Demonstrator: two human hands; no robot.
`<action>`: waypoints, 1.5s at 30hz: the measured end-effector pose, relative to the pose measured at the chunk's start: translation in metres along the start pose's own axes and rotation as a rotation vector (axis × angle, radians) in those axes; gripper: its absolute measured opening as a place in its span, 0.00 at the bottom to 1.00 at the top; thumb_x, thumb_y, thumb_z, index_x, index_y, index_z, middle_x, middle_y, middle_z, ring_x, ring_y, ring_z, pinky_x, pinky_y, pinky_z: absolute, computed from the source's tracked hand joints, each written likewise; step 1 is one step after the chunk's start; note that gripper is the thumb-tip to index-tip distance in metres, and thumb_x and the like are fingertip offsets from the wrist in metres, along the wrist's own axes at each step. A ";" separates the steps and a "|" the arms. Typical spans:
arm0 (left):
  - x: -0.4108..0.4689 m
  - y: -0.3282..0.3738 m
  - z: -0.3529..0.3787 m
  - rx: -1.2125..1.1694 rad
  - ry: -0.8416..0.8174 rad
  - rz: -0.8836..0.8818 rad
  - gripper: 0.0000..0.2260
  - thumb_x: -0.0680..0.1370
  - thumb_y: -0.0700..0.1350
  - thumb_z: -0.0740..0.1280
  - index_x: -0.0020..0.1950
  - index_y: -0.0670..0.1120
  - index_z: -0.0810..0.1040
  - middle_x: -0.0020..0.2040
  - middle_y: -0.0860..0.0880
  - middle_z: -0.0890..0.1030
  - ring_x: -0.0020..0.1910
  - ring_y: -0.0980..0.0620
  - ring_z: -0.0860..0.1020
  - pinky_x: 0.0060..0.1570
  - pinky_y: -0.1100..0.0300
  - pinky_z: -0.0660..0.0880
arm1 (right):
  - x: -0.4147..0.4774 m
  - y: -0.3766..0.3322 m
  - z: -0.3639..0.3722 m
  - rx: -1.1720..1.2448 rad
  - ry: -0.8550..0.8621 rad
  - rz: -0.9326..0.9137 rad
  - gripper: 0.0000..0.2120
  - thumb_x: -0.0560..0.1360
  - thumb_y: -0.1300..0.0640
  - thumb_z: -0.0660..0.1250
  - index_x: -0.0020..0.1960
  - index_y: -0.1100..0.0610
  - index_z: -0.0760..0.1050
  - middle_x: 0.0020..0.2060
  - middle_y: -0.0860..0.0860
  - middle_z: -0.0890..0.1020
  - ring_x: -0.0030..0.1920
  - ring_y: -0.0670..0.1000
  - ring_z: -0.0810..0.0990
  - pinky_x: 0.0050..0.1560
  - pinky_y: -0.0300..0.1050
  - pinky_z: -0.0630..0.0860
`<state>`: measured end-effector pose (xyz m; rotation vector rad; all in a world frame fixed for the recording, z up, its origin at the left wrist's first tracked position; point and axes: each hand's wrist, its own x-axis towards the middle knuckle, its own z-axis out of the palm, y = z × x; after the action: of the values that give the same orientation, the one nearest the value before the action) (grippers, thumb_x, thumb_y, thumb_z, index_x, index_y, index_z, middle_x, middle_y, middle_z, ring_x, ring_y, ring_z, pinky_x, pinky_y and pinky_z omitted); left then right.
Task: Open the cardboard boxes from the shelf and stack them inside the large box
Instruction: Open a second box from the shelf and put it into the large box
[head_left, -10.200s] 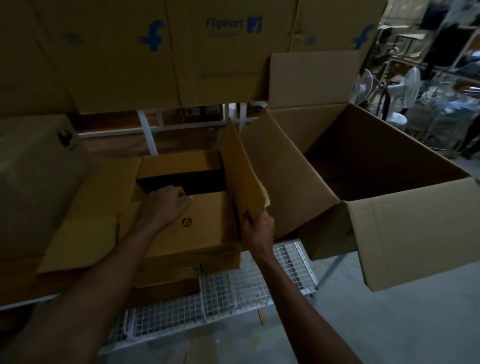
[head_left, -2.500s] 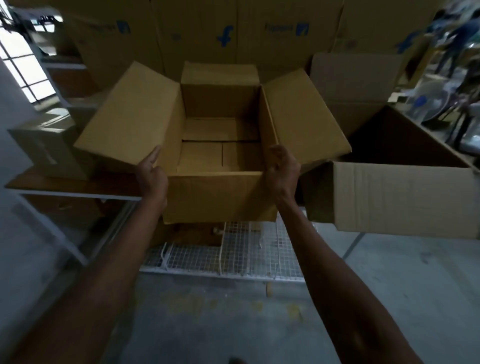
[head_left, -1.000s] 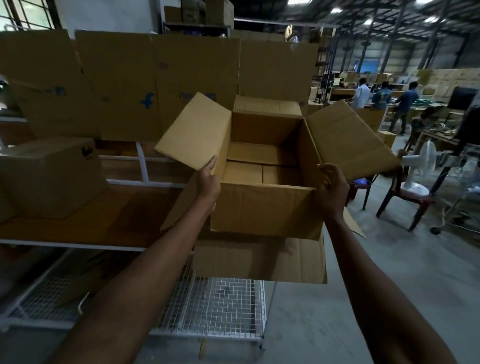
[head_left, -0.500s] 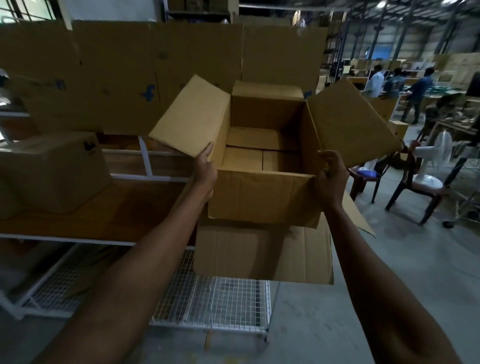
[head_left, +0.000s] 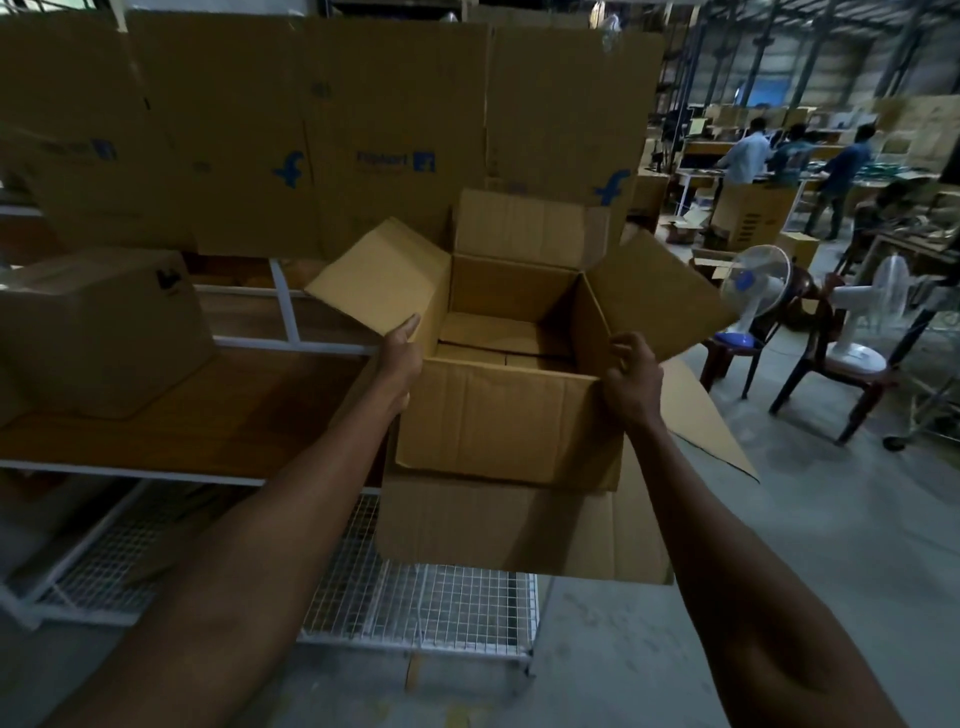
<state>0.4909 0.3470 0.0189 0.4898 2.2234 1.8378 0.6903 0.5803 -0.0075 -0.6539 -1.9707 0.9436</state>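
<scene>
Head view, task's thing: an opened brown corrugated cardboard box (head_left: 506, 415) is being held in the air in front of the shelf, its 4 top flaps standing out and its inside showing only folded bottom flaps.
Head view, left hand: the left hand (head_left: 400, 358) is pressing flat against the box's left wall at the near left corner, fingers together and pointing up under the left flap (head_left: 376, 275), thumb out of sight.
Head view, right hand: the right hand (head_left: 631, 382) is curling over the near right corner, fingers hooking the rim and pinching the wall just below the right flap (head_left: 657, 296).
Head view, box relative to hands: the box is sitting between the 2 hands, touching both, with its near wall facing the person and its base hanging below both wrists.
Head view, target: the large brown cardboard box (head_left: 519, 525) is lying directly beneath the held one, its near wall and a loose right flap showing, its opening hidden.
Head view, surroundings: a closed brown cardboard box (head_left: 98, 332) is resting on the wooden shelf board (head_left: 208, 415), well apart to the left; a white wire-mesh rack (head_left: 415, 608) is lying lower down.
Risk 1: the left palm is only pushing, not gripping, so the box is likely to slip or tilt if the squeeze eases.
Risk 2: the spread flaps are likely to catch on the large box's rim while going down, jamming it crooked.
Risk 3: the bottom flaps look merely folded, so they could sag open.
</scene>
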 end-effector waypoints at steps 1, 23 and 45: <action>-0.002 -0.007 0.002 0.010 -0.007 -0.006 0.29 0.83 0.30 0.50 0.82 0.49 0.63 0.83 0.45 0.59 0.80 0.45 0.59 0.78 0.50 0.60 | -0.005 0.009 0.005 -0.018 -0.005 0.019 0.23 0.74 0.72 0.61 0.67 0.60 0.74 0.65 0.60 0.80 0.66 0.57 0.77 0.62 0.49 0.76; 0.050 -0.067 0.016 0.314 -0.232 -0.209 0.25 0.84 0.41 0.56 0.82 0.50 0.62 0.76 0.42 0.69 0.71 0.41 0.72 0.71 0.43 0.70 | -0.002 0.065 0.028 -0.221 0.099 0.139 0.16 0.79 0.66 0.66 0.67 0.62 0.74 0.54 0.57 0.82 0.51 0.50 0.80 0.52 0.44 0.77; 0.066 -0.080 0.032 0.762 -0.211 -0.101 0.26 0.84 0.40 0.59 0.82 0.48 0.58 0.72 0.39 0.70 0.62 0.41 0.75 0.57 0.46 0.75 | 0.016 0.075 0.017 -0.415 -0.132 0.096 0.05 0.82 0.60 0.61 0.57 0.56 0.74 0.50 0.55 0.80 0.47 0.53 0.80 0.49 0.53 0.81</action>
<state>0.4330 0.3887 -0.0624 0.6341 2.6640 0.7864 0.6749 0.6296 -0.0673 -0.9442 -2.2958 0.6473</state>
